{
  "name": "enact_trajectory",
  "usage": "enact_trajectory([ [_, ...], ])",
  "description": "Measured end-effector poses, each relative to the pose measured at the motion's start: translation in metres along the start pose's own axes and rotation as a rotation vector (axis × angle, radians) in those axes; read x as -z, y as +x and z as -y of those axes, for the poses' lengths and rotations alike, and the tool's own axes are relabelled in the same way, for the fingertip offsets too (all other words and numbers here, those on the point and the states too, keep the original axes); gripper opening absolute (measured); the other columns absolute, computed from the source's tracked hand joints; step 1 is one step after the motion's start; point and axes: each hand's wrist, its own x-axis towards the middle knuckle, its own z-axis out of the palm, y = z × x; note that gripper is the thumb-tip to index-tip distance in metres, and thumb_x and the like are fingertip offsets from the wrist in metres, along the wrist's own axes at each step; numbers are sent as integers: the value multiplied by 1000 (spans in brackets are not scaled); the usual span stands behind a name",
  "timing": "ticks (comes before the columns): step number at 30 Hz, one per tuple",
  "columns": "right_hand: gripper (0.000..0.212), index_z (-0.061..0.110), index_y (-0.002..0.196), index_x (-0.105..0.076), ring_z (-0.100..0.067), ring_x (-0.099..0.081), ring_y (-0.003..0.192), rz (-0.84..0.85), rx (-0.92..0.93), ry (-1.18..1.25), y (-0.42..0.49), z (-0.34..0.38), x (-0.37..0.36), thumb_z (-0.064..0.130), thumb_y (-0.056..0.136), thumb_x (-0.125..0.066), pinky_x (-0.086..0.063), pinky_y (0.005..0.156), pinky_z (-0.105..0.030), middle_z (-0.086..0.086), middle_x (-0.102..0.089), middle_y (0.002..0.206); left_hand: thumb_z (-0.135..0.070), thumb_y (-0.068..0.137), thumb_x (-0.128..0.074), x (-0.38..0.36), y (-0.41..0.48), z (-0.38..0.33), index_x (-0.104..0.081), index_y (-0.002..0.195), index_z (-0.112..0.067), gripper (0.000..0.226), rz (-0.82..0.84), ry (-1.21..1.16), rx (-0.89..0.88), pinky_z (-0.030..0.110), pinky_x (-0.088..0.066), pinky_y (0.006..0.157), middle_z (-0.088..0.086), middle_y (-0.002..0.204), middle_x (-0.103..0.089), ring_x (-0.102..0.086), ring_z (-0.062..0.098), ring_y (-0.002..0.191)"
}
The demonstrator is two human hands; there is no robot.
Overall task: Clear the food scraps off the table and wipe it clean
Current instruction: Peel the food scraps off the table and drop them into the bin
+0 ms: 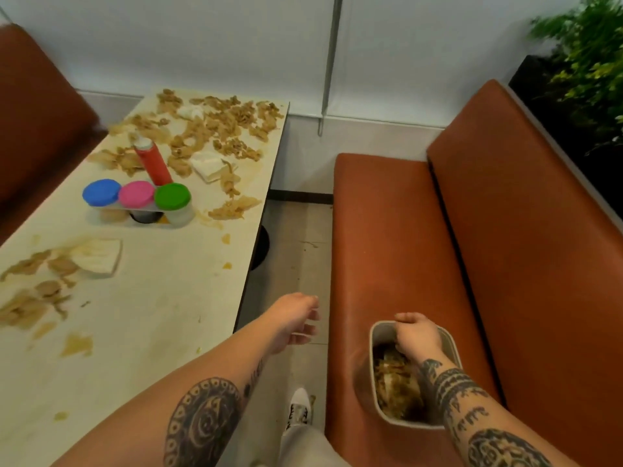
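An orange booth seat [387, 247] fills the right; the pale tabletop [151, 315] runs along the left. Food scraps [219, 129] litter its far end, with more scraps [30, 298] at the near left edge. A grey container [374, 335] of scraps stands on the near seat. The right hand [416, 335] dips inside it, fingers hidden, grip unclear. The left hand [296, 320] hovers between tabletop and seat, fingers [308, 330] relaxed and holding nothing, well apart from the tabletop scraps.
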Motion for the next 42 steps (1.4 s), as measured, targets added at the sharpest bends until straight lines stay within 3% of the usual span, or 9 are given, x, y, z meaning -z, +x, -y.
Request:
enact_trajectory([
  [3, 7, 20, 96, -67, -22, -64, 68, 98, 144, -66, -22, 31, -28, 14, 92, -69, -51, 57, -32, -6, -71, 88, -28, 100, -53, 32, -6, 12, -64, 108, -18, 17, -70, -71, -19, 28, -50, 63, 3, 99, -67, -65, 20, 76],
  [5, 8, 20, 97, -70, -21, -63, 69, 171, 235, -67, -37, 50, -61, 18, 90, -71, -54, 64, -34, -5, -73, 88, -25, 99, -53, 58, -12, 24, -65, 106, -17, 16, -139, -100, -18, 28, -47, 64, 3, 96, -66, -63, 19, 70],
  [9, 7, 21, 98, -69, -11, -61, 74, 373, 447, -146, -73, 93, -132, 21, 92, -70, -45, 58, -17, 1, -71, 94, -23, 100, -52, 117, -21, 54, -64, 104, -14, 15, -270, -172, -16, 29, -44, 65, 3, 91, -65, -58, 19, 70],
  [16, 20, 21, 110, -72, -13, -64, 97, 720, 724, -455, -102, 139, -255, 29, 94, -66, -50, 81, -26, 6, -71, 106, -25, 100, -55, 214, -29, 119, -66, 108, -15, 17, -594, -352, 25, 27, -43, 59, 5, 99, -69, -59, 20, 70],
  [20, 26, 22, 115, -73, -22, -61, 104, 729, 911, -755, -88, 148, -299, 33, 94, -62, -52, 90, -34, -1, -62, 112, -26, 99, -53, 242, -24, 143, -67, 102, -23, 14, -739, -364, 35, 33, -50, 69, 0, 101, -72, -64, 20, 78],
  [25, 21, 30, 108, -76, -19, -53, 103, 744, 1177, -966, -66, 154, -323, 38, 92, -65, -48, 90, -37, 5, -61, 105, -24, 99, -55, 265, -9, 159, -65, 113, -29, 19, -912, -298, 41, 36, -53, 87, -2, 115, -69, -65, 21, 106],
  [31, 9, 19, 79, -73, -26, -58, 78, 687, 1667, -1019, -40, 158, -338, 24, 85, -71, -40, 63, -32, 2, -62, 79, -23, 100, -52, 291, 5, 156, -61, 124, -27, 26, -1067, -334, 63, 28, -42, 84, -6, 115, -63, -60, 19, 100],
  [38, 16, 21, 81, -51, -15, -46, 84, 890, 1258, -703, -46, 210, -371, 17, 95, -50, -36, 73, -30, 7, -52, 86, -22, 99, -51, 316, 9, 159, -60, 126, -28, 29, -1169, -440, 87, 28, -43, 71, -1, 106, -66, -61, 17, 83],
  [42, 14, 19, 90, -54, -2, -56, 82, 1016, 1050, -555, -74, 245, -404, 11, 101, -50, -42, 70, -19, 6, -61, 89, -23, 99, -50, 337, 9, 157, -61, 126, -28, 29, -1208, -486, 106, 29, -45, 70, 1, 105, -68, -63, 18, 82],
])
